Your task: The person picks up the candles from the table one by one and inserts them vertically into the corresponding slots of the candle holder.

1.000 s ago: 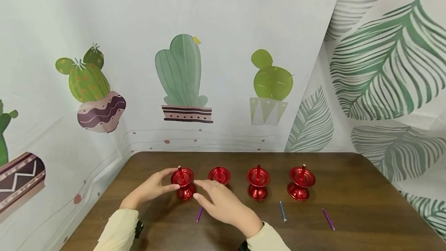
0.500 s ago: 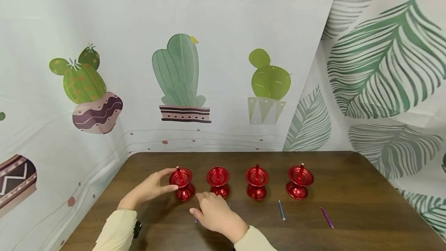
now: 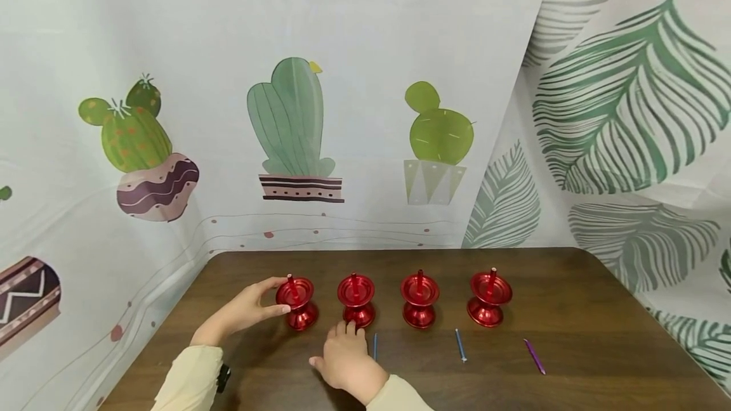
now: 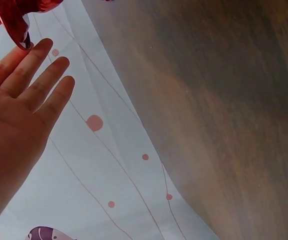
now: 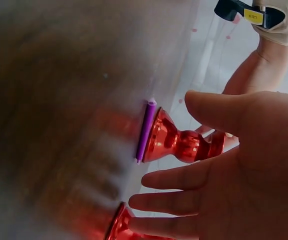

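Observation:
My left hand [image 3: 245,311] holds the leftmost red metal candle holder [image 3: 301,317] by its dish, thumb at the near rim and index finger at the far rim. In the left wrist view its other fingers [image 4: 54,102] stretch out straight. My right hand [image 3: 347,360], palm down, hovers low in front of the second red candle holder [image 3: 358,314], fingers extended and nothing in them. A thin purple candle [image 5: 146,131] lies by the first holder's base in the right wrist view; the right hand hides it in the head view. Just right of that hand lies a blue candle [image 3: 375,346].
Two more red candle holders [image 3: 419,316] [image 3: 485,313] continue the row to the right, each with a red upright tube in its dish. Another blue candle [image 3: 460,344] and a purple candle [image 3: 534,357] lie in front. A cactus-print cloth [image 3: 365,227] hangs behind the brown table [image 3: 571,297].
My right hand has drawn back from the first holder, down toward me and slightly right, uncovering the second holder and a blue candle. The left hand has kept its place on the first holder.

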The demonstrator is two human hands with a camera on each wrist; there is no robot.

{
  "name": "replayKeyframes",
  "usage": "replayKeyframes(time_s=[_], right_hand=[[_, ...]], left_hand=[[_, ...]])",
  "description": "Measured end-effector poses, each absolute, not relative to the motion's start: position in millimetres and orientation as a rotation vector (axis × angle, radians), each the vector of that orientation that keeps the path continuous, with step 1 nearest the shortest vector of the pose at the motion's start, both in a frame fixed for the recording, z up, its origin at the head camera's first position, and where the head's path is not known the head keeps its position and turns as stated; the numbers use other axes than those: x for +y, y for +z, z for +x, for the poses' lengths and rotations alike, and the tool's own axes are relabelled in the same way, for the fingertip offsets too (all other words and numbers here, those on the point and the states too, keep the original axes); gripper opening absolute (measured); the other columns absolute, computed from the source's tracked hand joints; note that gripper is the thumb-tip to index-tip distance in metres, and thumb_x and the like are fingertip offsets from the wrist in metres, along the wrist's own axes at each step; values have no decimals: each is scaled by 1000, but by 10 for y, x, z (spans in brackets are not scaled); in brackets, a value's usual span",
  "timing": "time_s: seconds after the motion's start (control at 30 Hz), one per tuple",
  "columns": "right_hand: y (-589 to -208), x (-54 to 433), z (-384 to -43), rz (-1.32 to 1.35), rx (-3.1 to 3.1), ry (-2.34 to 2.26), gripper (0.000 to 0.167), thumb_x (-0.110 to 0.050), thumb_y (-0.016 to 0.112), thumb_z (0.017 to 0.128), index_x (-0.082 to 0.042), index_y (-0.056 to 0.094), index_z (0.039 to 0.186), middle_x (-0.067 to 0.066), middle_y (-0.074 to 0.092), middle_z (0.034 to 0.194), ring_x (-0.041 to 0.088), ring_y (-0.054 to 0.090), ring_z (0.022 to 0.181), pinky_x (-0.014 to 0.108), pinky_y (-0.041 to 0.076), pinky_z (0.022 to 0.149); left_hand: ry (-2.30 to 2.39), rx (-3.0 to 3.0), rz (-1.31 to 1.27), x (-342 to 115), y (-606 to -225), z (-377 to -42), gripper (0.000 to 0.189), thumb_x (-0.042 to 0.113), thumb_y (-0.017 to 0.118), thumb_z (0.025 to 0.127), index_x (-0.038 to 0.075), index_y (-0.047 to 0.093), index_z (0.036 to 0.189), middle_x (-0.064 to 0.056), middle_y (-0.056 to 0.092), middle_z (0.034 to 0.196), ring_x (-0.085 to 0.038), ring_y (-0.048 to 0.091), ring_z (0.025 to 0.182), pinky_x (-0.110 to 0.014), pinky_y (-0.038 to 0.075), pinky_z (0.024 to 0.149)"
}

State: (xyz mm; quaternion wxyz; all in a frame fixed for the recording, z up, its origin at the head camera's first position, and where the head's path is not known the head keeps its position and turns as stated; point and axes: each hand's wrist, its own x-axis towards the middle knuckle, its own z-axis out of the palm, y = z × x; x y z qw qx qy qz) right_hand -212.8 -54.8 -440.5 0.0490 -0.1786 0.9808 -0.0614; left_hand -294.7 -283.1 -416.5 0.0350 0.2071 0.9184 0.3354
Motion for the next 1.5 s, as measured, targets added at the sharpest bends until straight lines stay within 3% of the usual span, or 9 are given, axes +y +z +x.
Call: replayKeyframes(time_s=[0.33,0.57,1.03,1.5], right_hand=[[-4393,-640,-2119,-529,3044,-89,63,-56,59,88,-1,63,120,15,58,120,32,50,117,47,42,96],[-4424,-682,-2142,-585,3106,-85,57,-52,68,82,-4,65,112,11,60,105,27,53,105,40,45,88],[-4457,-724,-2199,-627,3140,-6,33,-25,77,78,-10,65,104,7,56,95,21,51,94,37,45,80],[-4473,-779,-2189,-632,3153,69,24,-23,77,77,-13,69,96,3,57,94,17,49,93,34,45,80]], left_hand=[[1029,2828,631,-2840,-4160,-2947,67,36,74,83,2,49,135,-17,56,132,-40,47,126,-60,37,100],[1037,2826,630,-2839,-4149,-2932,67,35,74,84,1,49,135,-18,55,132,-40,47,125,-60,38,100],[1026,2835,647,-2830,-4178,-2935,67,36,75,83,0,49,133,-19,56,130,-40,49,123,-60,39,99],[1022,2826,651,-2820,-4152,-2933,68,36,75,83,-1,49,134,-20,55,132,-43,46,125,-60,37,100]])
